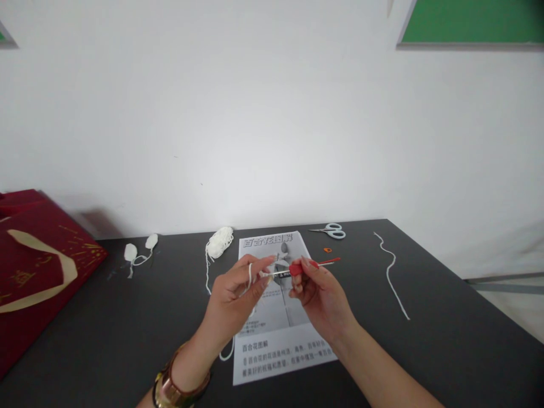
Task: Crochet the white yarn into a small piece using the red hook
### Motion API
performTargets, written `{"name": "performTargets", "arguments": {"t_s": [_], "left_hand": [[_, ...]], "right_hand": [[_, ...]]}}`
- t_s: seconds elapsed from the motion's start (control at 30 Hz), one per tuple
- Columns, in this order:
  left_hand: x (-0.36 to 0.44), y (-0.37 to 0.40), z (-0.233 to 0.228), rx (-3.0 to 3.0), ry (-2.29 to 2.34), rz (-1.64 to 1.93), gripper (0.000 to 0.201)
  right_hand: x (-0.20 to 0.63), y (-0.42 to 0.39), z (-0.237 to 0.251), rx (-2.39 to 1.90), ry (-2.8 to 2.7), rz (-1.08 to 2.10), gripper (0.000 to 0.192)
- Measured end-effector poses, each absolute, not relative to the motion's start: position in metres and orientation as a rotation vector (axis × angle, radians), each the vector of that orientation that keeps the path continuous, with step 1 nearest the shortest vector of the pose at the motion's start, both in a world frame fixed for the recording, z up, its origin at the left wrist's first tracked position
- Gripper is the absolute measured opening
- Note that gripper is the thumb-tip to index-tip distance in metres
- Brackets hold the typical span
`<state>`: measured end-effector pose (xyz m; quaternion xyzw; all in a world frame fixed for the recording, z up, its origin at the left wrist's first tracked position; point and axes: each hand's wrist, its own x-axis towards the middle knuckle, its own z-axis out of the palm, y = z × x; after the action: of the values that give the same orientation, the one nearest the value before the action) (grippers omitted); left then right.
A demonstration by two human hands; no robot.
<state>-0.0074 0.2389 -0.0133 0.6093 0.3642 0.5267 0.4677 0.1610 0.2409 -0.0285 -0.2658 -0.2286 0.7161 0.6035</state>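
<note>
Right grip (pixel 322 288) slants inward, clamped on a red-handled hook (pixel 298 269); facing it, left grip (pixel 233 290) pinches white yarn (pixel 250 274), obscuring the hook's tip.

Two sets of fingers, my left fingers (pixel 255 292) and my right fingers (pixel 317 273), meet at one red-handled hook (pixel 296 270) over one dark tabletop (pixel 433 351). Around them I count one printed sheet (pixel 289 334), one bundle of white yarn (pixel 220 242), one loose white strand (pixel 388 274), two small white pieces (pixel 130 252) (pixel 151 242), one pair of scissors (pixel 334 230), one orange clip (pixel 327 250) and one dark red bag (pixel 80 238). Two green boards (pixel 471 22) (pixel 3 35) show in part against one white wall (pixel 255 130). The bands (pixel 174 385) I wear sit too close together to count.
</note>
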Motion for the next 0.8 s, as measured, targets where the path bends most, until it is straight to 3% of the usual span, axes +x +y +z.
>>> {"name": "performTargets", "arguments": {"t_s": [0.5, 0.8], "left_hand": [[0.016, 0.239, -0.036, 1.09, 1.042, 1.484, 0.054], [0.012, 0.239, -0.035, 1.122, 1.089, 1.462, 0.051]], "right_hand": [[0.157, 0.24, -0.034, -0.643, -0.452, 1.629, 0.021], [0.153, 0.234, -0.031, -0.728, -0.731, 1.333, 0.017]]}}
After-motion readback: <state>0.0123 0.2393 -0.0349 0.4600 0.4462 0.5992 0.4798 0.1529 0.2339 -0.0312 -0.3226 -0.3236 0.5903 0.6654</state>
